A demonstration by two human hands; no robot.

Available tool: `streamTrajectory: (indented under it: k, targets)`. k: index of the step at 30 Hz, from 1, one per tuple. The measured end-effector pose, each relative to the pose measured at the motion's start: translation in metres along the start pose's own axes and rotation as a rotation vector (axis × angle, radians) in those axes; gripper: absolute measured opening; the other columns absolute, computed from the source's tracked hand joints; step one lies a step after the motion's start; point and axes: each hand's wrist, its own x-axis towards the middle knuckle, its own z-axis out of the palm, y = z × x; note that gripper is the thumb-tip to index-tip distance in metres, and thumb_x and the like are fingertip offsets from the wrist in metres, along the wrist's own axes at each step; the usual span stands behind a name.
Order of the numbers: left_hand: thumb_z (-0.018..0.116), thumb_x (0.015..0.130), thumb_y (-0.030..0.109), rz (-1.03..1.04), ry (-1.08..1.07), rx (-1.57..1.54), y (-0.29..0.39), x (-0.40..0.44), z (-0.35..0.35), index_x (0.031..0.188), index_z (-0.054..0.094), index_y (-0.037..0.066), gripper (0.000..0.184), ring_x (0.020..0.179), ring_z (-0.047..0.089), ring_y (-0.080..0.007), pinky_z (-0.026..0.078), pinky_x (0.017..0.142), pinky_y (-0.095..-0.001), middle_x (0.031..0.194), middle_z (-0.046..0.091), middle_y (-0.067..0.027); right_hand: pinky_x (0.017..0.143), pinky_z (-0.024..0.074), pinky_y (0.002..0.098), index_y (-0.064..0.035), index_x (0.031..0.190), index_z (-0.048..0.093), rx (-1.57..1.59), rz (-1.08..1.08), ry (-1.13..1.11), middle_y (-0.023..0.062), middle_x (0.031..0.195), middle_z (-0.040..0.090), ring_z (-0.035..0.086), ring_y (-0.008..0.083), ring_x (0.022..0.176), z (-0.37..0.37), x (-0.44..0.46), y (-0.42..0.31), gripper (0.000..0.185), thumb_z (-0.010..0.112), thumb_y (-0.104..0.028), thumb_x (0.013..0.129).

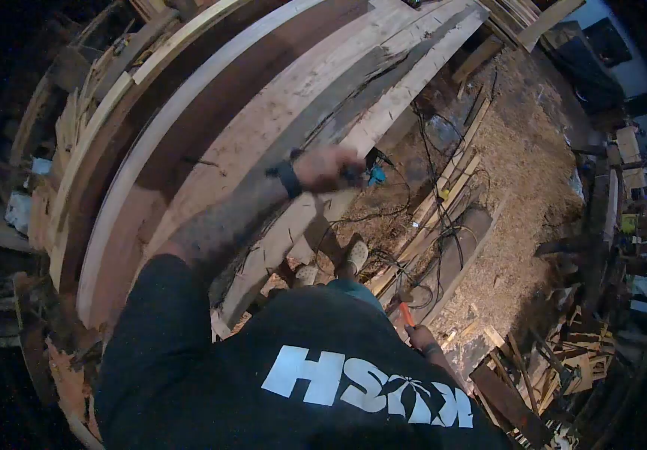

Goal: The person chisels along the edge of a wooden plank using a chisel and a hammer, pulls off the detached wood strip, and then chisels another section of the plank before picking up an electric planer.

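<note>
My left hand (331, 166), with a dark band at its wrist, reaches over the edge of a long wooden plank (391, 112). Its fingers look curled and are blurred; a dark shape shows at them, but I cannot make it out. Just past the fingers is a small bright blue object (376, 176). Low on the right, my right hand (418, 337) is closed around an orange-handled tool (407, 314). That tool's head is too small and dark to identify. Dark cables (436, 285) lie close beyond it.
Large curved timber planks (188, 82) fill the left side. Narrow wood strips (443, 195) and a dark round log or beam (470, 232) lie on the right. Shavings (526, 172) cover the floor. Scrap wood (578, 352) is piled at lower right. My feet (355, 256) stand beside the plank.
</note>
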Motion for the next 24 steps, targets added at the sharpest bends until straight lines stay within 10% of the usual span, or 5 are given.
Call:
streamTrajectory:
  k: [2,7,19,24]
  targets:
    - [0.077,0.088,0.036,-0.119,0.061,-0.111,-0.010,0.026,-0.039,0.090,0.059,0.010,0.032,0.071,0.046,-0.0137,0.041,0.063,-0.0343,0.075,0.050,-0.0015,0.065,0.0530,0.0436,0.0041,0.092,0.068,0.052,0.111,0.035,0.0170,0.076,0.068,0.067,0.0292,0.066,0.002,-0.017,0.003,0.060,0.060,-0.055,0.094]
    - [0.077,0.084,0.025,-0.326,0.050,-0.367,-0.024,0.045,-0.095,0.085,0.057,0.007,0.027,0.070,0.047,-0.0125,0.040,0.065,-0.0291,0.074,0.050,0.0023,0.046,0.0459,0.0408,0.0004,0.082,0.064,0.058,0.133,0.095,0.0104,0.058,0.058,0.059,0.0237,0.048,0.010,-0.042,0.007,0.057,0.060,-0.055,0.094]
    - [0.072,0.072,0.014,-0.281,0.226,-0.592,-0.048,0.028,-0.100,0.086,0.054,0.011,0.022,0.077,0.047,-0.0123,0.038,0.069,-0.0300,0.081,0.049,0.0021,0.068,0.0532,0.0498,0.0044,0.087,0.070,-0.149,-0.044,0.263,0.0243,0.078,0.069,0.069,0.0412,0.075,0.045,-0.030,0.041,0.065,0.056,-0.059,0.093]
    - [0.069,0.068,0.011,-0.253,0.223,-0.673,-0.041,0.022,-0.103,0.085,0.053,0.010,0.023,0.077,0.050,-0.0140,0.040,0.071,-0.0301,0.080,0.050,0.0002,0.072,0.0507,0.0429,0.0047,0.101,0.067,0.056,-0.126,0.282,0.0186,0.077,0.066,0.066,0.0315,0.074,0.009,-0.045,-0.018,0.050,0.059,-0.044,0.097]
